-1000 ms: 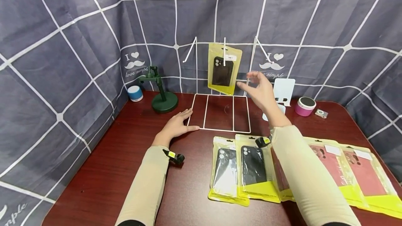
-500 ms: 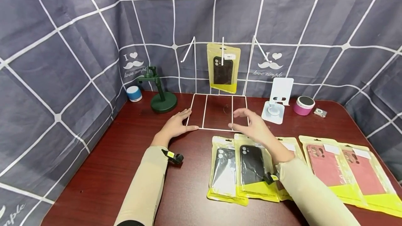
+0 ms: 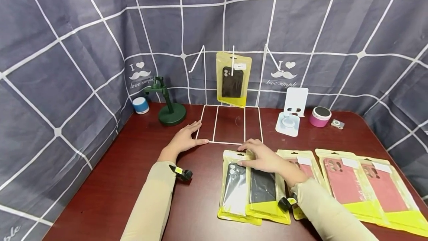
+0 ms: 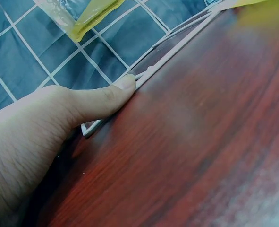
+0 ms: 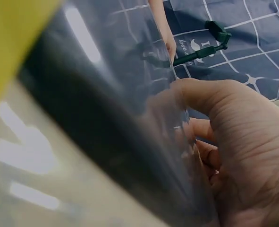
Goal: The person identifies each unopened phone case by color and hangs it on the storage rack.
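Two hands at work; my left hand (image 3: 185, 139) lies flat, fingers straight, thumb against the corner of the white wire rack (image 3: 230, 129), I judge to steady it; right hand (image 3: 264, 158) rests on the upper end of a black phone case packet (image 3: 264, 189), fingers curling at its edge, apparently taking hold; packet lies flat on the bench (image 3: 110, 181), overlapping its neighbour; glossy clear front, yellow border, dark case inside.

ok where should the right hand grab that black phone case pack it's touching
Probably at its top edge, coming from above. The black case pack lies flat on the table, overlapping its left neighbour, so only the free top end can be pinched and lifted. The right hand is on that end.
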Tool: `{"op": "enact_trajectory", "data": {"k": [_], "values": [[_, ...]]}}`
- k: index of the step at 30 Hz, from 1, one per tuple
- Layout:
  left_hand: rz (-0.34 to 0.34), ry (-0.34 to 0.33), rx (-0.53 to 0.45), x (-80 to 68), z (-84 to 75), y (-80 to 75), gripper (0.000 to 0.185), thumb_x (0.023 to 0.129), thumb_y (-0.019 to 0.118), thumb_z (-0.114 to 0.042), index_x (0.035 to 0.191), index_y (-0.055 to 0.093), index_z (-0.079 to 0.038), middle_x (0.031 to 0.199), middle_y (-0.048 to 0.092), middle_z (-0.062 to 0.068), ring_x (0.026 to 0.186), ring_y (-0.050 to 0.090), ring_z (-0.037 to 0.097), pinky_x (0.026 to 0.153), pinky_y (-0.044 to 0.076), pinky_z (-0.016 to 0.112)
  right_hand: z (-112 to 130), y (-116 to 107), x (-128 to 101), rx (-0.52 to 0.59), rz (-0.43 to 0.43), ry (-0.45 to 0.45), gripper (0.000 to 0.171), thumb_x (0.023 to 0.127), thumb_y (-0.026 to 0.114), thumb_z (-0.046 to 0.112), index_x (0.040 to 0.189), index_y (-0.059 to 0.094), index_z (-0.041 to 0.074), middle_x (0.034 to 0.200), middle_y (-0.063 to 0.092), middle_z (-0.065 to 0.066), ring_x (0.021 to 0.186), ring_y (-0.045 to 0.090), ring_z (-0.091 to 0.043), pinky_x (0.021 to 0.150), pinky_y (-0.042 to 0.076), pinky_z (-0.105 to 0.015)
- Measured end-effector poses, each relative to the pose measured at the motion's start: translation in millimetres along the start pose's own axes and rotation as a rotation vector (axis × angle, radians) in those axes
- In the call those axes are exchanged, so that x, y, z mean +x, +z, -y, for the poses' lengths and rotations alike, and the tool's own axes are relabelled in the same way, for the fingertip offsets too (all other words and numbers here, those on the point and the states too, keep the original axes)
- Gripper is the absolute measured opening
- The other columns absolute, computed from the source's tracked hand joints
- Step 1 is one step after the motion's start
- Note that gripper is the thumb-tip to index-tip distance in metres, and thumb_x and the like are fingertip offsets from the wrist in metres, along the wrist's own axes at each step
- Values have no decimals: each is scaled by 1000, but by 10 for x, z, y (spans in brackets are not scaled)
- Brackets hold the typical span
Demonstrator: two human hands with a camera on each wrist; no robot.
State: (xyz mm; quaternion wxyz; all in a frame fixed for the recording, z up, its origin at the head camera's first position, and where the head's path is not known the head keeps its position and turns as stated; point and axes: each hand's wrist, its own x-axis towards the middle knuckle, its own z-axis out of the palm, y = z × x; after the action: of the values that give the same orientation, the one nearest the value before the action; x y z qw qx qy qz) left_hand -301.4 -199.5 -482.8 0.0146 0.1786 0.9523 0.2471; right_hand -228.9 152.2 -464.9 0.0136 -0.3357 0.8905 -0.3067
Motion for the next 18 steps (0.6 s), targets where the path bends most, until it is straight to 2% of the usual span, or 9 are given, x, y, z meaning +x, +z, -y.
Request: {"op": "enact_trajectory", "data": {"k": [4, 10, 13, 18], "values": [[-10, -1, 5, -2, 0, 5, 104, 78, 64, -80, 158, 36, -20, 163, 31, 2, 150, 26, 31, 121, 23, 48, -29, 43, 4, -15, -11, -25, 33, 87, 76, 50, 111, 68, 28, 117, 58, 6, 113, 49, -19, 93, 46, -44], [-10, -2, 13, 0, -12, 11, 104, 78, 62, -81, 158, 36, -20, 163, 30, 1, 150, 25, 30, 121, 22, 46, -39, 79, 8, -19, -25, -85, 7, 95, 71, 31, 96, 67, 25, 104, 58, 7, 99, 45, -17, 79, 40, -37], [-3, -9, 13, -3, -22, 18, 103, 78, 63, -79, 158, 35, -20, 163, 30, 0, 150, 25, 30, 121, 21, 45, -30, 79, 6, 2, -27, -105, 5, 97, 69, 28, 95, 68, 23, 99, 57, 10, 94, 43, -17, 76, 38, -35], [-1, -14, 9, -4, -37, 2, 103, 79, 64, -78, 158, 35, -20, 164, 29, 1, 151, 24, 31, 121, 21, 47, -20, 60, 17, 15, -52, -151, 5, 98, 68, 28, 97, 67, 23, 92, 55, 15, 93, 45, -15, 76, 39, -34]]}}
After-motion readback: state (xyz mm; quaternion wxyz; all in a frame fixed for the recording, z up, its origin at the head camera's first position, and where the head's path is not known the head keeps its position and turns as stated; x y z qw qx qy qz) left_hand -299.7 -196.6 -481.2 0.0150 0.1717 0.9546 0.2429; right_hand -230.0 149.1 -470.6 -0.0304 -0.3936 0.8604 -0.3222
